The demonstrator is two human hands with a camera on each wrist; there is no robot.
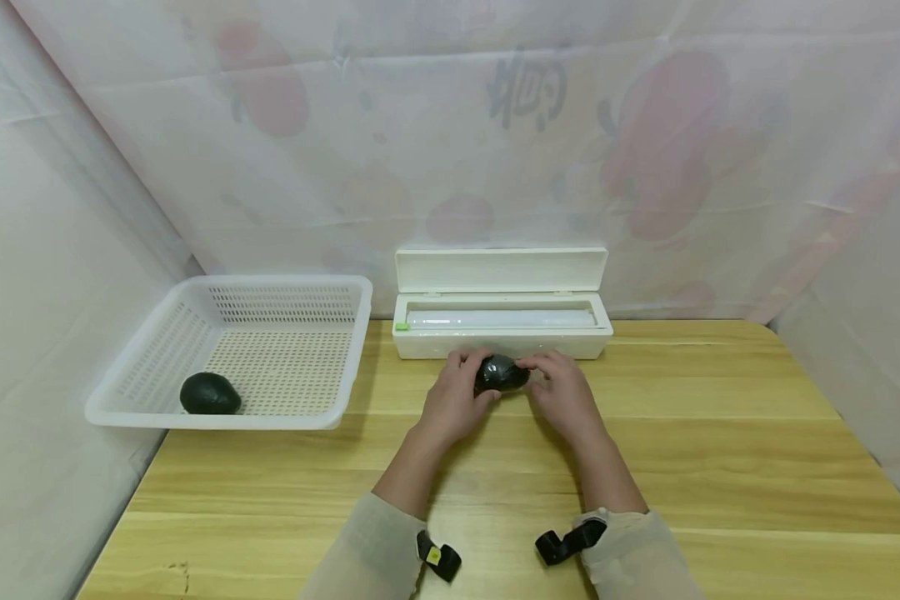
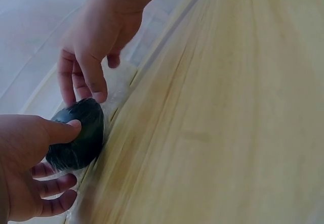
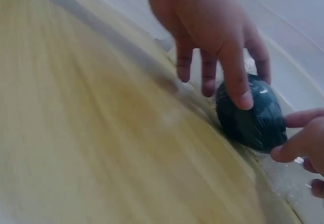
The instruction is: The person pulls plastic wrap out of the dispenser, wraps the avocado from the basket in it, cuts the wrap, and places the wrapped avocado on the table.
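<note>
Together the hands grasp a dark avocado (image 1: 501,373) wrapped in glossy film, just above the wooden worktop (image 1: 720,450) in front of the open cling-film dispenser (image 1: 501,317). Left hand (image 1: 453,402) curls thumb and fingers around it; right hand (image 1: 562,393) pinches it with bent fingertips.

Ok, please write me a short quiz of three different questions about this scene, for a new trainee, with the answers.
1. True or false: the lid of the wrap box is open.
2. Where does the second avocado lie?
A. on the table
B. in the white basket
C. in the wrap box
3. Fill in: the left hand and the right hand together hold a dark ____, which looks covered in clear film.

Key: 1 true; 2 B; 3 avocado.
</note>
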